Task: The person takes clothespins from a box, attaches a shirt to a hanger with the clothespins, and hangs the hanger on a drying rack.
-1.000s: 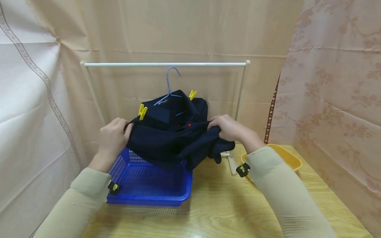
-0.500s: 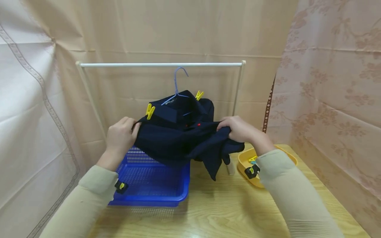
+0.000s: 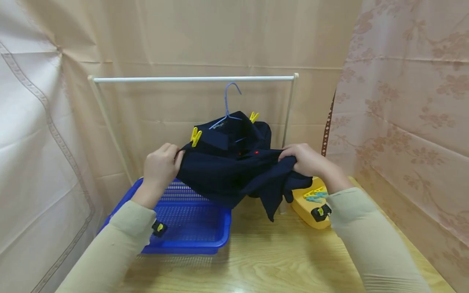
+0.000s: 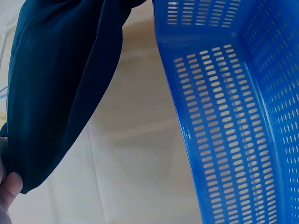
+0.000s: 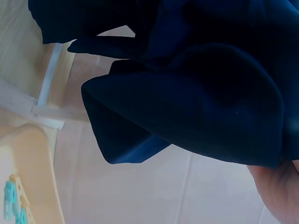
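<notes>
A dark navy garment is stretched between both hands, with a blue wire hanger inside its neck opening. One yellow clothespin clips the garment's left shoulder; another yellow clothespin sits on the other shoulder. My left hand pinches the garment's left edge. On the opposite side, my right hand grips the edge, its fingertips partly hidden by cloth. Loose folds hang beneath the right hand. In the head view, the hanger's hook appears just below the white rod, not over it.
A blue perforated basket sits below the garment, on the left of the wooden table. At the right, partly behind the right wrist, a yellow bin holds several yellow and blue clothespins. The rod's stand rises at the back.
Both hands have carried the garment and hanger to the right relative to the rod. One lower corner of the cloth has dropped into a hanging point. Clothespins in the yellow bin have come into view.
</notes>
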`<control>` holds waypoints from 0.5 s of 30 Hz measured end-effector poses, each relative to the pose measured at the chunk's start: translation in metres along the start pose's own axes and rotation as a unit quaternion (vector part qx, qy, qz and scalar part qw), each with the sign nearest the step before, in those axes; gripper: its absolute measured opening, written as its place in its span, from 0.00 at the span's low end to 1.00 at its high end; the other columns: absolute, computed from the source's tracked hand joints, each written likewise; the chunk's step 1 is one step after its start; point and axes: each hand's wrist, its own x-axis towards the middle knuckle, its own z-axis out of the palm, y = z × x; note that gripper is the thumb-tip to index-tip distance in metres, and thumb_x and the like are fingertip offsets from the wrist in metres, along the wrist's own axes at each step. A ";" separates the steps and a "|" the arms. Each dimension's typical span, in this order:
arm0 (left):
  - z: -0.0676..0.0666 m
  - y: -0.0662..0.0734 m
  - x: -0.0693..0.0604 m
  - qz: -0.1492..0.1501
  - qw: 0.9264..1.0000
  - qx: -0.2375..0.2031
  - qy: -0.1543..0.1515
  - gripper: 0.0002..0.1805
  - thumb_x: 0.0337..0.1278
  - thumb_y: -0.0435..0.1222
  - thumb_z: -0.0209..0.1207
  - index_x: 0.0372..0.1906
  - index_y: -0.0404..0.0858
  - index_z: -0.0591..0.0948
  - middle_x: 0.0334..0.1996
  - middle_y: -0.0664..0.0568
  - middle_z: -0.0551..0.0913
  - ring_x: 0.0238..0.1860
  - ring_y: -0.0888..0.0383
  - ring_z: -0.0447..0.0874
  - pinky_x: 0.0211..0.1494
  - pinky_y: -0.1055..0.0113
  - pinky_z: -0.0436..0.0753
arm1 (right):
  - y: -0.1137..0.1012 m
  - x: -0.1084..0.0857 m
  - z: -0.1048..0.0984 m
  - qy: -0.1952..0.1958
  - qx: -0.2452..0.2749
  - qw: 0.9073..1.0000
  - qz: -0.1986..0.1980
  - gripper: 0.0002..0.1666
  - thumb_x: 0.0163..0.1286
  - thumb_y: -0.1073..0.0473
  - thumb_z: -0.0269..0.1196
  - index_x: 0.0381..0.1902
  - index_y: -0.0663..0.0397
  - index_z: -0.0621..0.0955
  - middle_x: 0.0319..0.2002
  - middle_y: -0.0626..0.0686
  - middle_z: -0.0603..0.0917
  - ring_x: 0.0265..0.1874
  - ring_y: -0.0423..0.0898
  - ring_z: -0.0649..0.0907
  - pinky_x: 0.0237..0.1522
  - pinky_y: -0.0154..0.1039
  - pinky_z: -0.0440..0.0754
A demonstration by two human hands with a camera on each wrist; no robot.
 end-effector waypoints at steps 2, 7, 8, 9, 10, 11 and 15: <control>0.002 0.001 0.000 0.000 1.000 0.001 -0.005 0.09 0.63 0.32 0.67 0.30 0.30 0.82 0.29 0.40 0.83 0.28 0.42 0.85 0.30 0.48 0.85 | 0.002 -0.003 -0.001 0.001 -0.003 1.000 0.001 0.30 0.50 0.84 0.55 0.42 0.52 0.88 0.52 0.60 0.85 0.50 0.61 0.83 0.56 0.60 0.80; 0.006 0.005 0.001 -0.001 1.000 -0.002 -0.015 0.09 0.64 0.32 0.66 0.30 0.30 0.81 0.29 0.40 0.83 0.27 0.43 0.84 0.30 0.50 0.86 | 0.005 -0.010 -0.004 0.004 -0.003 1.000 0.017 0.30 0.50 0.84 0.55 0.43 0.53 0.88 0.54 0.63 0.84 0.53 0.64 0.82 0.58 0.62 0.78; 0.007 0.005 0.002 0.000 1.000 -0.003 -0.015 0.10 0.64 0.32 0.66 0.30 0.30 0.81 0.29 0.40 0.83 0.27 0.43 0.84 0.30 0.50 0.86 | 0.005 -0.012 -0.004 0.004 -0.003 1.000 0.019 0.31 0.50 0.84 0.54 0.43 0.53 0.88 0.55 0.64 0.84 0.53 0.65 0.82 0.58 0.63 0.78; 0.007 0.006 0.002 0.001 1.000 -0.005 -0.015 0.10 0.64 0.32 0.66 0.30 0.30 0.81 0.28 0.40 0.82 0.26 0.43 0.84 0.30 0.50 0.86 | 0.005 -0.013 -0.005 0.004 -0.003 1.000 0.022 0.31 0.50 0.84 0.54 0.43 0.53 0.88 0.55 0.64 0.83 0.54 0.65 0.82 0.58 0.63 0.78; 0.008 0.007 0.002 0.002 1.000 -0.005 -0.014 0.10 0.64 0.32 0.66 0.30 0.30 0.81 0.28 0.41 0.82 0.26 0.43 0.83 0.30 0.50 0.85 | 0.005 -0.014 -0.005 0.004 -0.004 1.000 0.024 0.31 0.50 0.84 0.54 0.43 0.53 0.88 0.55 0.64 0.83 0.54 0.65 0.82 0.58 0.63 0.78; 0.009 0.008 0.002 0.003 1.000 -0.006 -0.013 0.10 0.64 0.32 0.66 0.30 0.30 0.81 0.28 0.41 0.82 0.26 0.43 0.83 0.29 0.50 0.85 | 0.005 -0.015 -0.005 0.004 -0.003 1.000 0.025 0.31 0.50 0.84 0.54 0.43 0.53 0.88 0.55 0.64 0.84 0.54 0.65 0.82 0.58 0.63 0.78; 0.011 0.010 0.002 0.008 1.000 -0.013 -0.009 0.09 0.64 0.32 0.66 0.30 0.30 0.81 0.28 0.41 0.82 0.25 0.43 0.83 0.29 0.50 0.85 | 0.006 -0.019 -0.004 0.003 -0.003 1.000 0.028 0.31 0.50 0.84 0.54 0.43 0.52 0.89 0.54 0.63 0.84 0.52 0.63 0.83 0.56 0.61 0.79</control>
